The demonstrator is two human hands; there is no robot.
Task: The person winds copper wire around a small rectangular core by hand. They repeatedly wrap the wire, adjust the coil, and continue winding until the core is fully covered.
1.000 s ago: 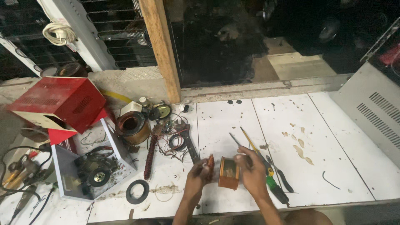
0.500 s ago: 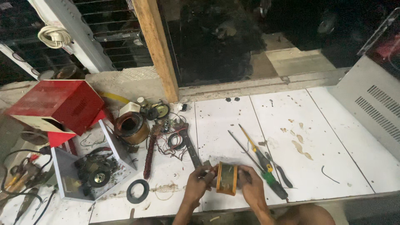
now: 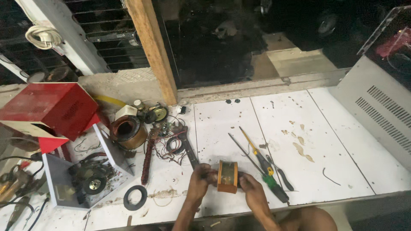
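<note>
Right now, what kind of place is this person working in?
Probably a small electrical repair workshop. Both hands hold an orange wire bobbin over a stained white workbench. Screwdrivers lie beside it, and a copper coil sits near an opened grey casing with parts inside.

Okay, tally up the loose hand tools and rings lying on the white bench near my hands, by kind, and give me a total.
Screwdrivers: 2, yellow-handled, green-handled
Dark-handled tool: 1, kind unclear
Black ring: 1
Orange bobbin, held between left hand and right hand: 1
Total: 5
</note>
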